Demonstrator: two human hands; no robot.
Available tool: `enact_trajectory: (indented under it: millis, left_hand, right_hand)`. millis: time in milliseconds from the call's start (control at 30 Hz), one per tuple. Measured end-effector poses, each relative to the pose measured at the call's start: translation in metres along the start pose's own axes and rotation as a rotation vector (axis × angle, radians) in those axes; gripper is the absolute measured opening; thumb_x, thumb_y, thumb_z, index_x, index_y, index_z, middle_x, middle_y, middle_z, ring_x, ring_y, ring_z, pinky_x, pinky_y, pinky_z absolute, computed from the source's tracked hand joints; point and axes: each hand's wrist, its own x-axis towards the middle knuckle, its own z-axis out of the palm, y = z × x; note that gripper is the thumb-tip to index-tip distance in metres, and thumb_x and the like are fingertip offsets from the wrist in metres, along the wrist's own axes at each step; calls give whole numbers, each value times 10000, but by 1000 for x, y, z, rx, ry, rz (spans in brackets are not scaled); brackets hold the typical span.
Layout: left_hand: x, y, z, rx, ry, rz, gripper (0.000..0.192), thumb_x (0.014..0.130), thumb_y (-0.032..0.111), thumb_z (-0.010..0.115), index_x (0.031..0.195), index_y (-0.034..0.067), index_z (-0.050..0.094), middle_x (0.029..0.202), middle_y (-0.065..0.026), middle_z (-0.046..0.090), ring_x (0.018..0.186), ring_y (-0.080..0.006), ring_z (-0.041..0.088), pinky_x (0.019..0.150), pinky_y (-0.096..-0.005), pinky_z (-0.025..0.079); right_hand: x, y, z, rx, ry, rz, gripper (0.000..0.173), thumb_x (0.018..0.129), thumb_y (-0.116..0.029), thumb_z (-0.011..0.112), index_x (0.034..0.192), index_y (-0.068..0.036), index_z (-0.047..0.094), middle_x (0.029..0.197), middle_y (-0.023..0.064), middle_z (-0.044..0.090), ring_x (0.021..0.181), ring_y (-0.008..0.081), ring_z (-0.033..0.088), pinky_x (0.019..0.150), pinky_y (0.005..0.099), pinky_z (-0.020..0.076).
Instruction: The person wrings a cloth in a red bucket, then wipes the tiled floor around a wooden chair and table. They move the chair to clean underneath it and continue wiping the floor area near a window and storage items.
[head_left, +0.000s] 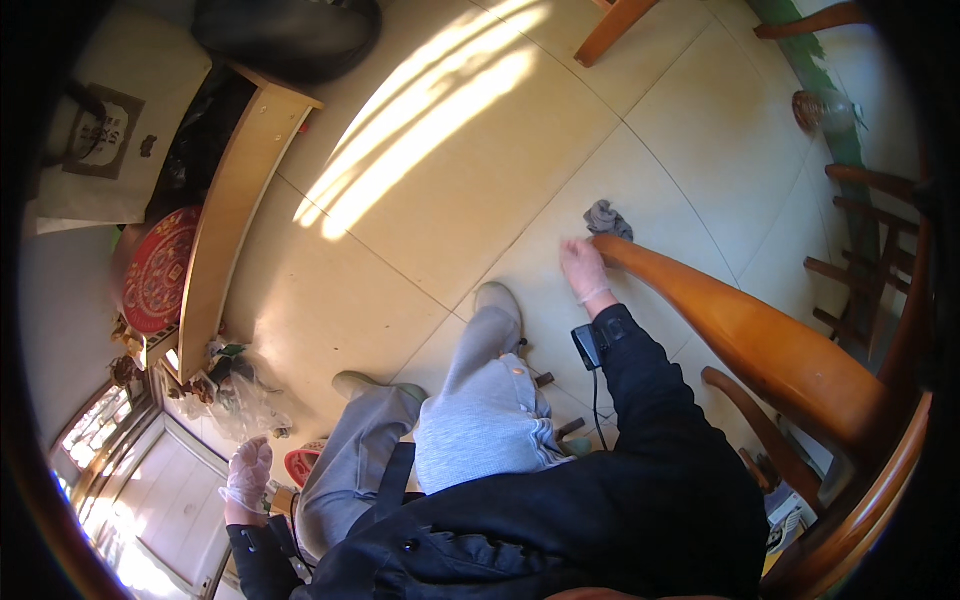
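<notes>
My right hand (584, 268), in a thin clear glove, is beside the narrow end of a curved varnished wooden furniture leg (720, 322). Its fingers are curled and slightly blurred. Whether it touches the wood or grips something cannot be made out. Just beyond the leg's tip is a crumpled grey cloth (607, 220). On the other side, my left hand (250, 469) wears the same kind of glove. Its fingers are curled in, with nothing visible in them, near a clear plastic bag (244, 405) on the floor.
Tiled floor (450, 172) carries bright sunlight stripes. Along the left stands a wooden shelf unit (244, 202) with a round red patterned box (161, 270) and a printed bag (112, 142). A dark rounded object (289, 34) is above it. Wooden chair legs (862, 277) and a jar (825, 112) are right.
</notes>
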Motion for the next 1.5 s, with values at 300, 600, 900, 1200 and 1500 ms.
enact_trajectory:
  millis: [300, 600, 900, 1200, 1500]
  left_hand:
    - [-6, -15, 5, -180, -3, -21, 283, 943, 133, 621, 1173, -30, 647, 988, -131, 726, 908, -172, 674, 826, -305, 513]
    - [-12, -21, 2, 99, 46, 106, 262, 906, 174, 626, 1106, 17, 686, 957, -232, 701, 917, -340, 697, 825, -376, 534]
    - [-7, -29, 1, -37, 37, 91, 242, 940, 120, 576, 1108, -33, 660, 789, -20, 630, 723, -112, 575, 669, -265, 481]
    - [-11, -29, -5, -66, 17, 26, 246, 925, 139, 617, 1117, -1, 680, 922, -195, 716, 849, -232, 690, 799, -322, 518]
    - [-9, -35, -10, -51, 79, 49, 269, 922, 182, 618, 1105, -6, 677, 954, -236, 705, 918, -339, 700, 827, -376, 532]
  right_hand:
    - [142, -48, -49, -995, -349, 705, 763, 842, -277, 696, 1466, -6, 351, 1502, 304, 353, 1417, 413, 336, 1158, 434, 288]
    - [139, -21, 8, -435, 367, 389, 316, 905, -204, 630, 1198, -86, 642, 1259, 151, 619, 1145, 370, 599, 905, 422, 526]
    - [94, -58, -1, -422, 424, 389, 313, 965, -265, 554, 1209, -72, 585, 1173, 211, 615, 1171, 357, 557, 940, 421, 494]
    - [130, -82, 90, -983, 399, -183, 271, 942, -164, 516, 1161, -64, 641, 1220, 168, 617, 1057, 306, 633, 853, 371, 544]
    - [10, -176, 197, 32, -731, -293, 203, 842, -104, 598, 1035, -71, 654, 970, 155, 696, 895, 275, 684, 763, 397, 558]
